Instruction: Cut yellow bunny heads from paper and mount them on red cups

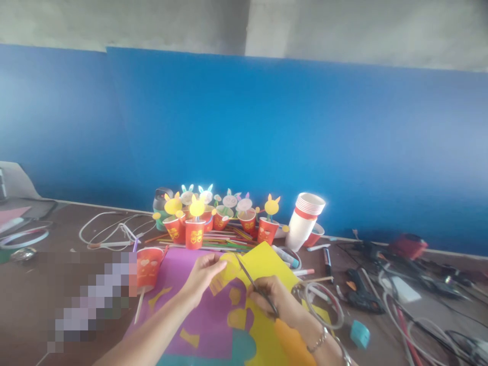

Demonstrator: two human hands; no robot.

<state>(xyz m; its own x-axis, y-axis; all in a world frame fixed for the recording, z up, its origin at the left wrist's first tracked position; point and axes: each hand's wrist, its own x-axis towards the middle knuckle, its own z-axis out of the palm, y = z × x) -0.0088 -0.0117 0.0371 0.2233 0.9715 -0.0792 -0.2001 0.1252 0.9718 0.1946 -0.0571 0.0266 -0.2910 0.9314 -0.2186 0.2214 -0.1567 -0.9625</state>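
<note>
My left hand [206,277] pinches a small piece of yellow paper [227,270] between thumb and fingers. In my right hand [272,297] is a pair of scissors [249,278], its blades pointing up and left to the edge of that paper; whether they bite into it I cannot tell. Below both hands lie a purple sheet [209,330], a large yellow sheet [263,259] and a teal sheet [244,345]. Yellow paper scraps [237,319] are scattered over the purple one. An orange sheet [292,343] shows partly under my right forearm.
Red paper cups [195,235] with rabbit-shaped cutouts stand along the back, with colored sticks [229,240] among them. A stack of white cups [303,223] leans nearby. A hot glue gun [362,292], cables and a teal block [359,334] lie right; another red cup [148,267] sits left.
</note>
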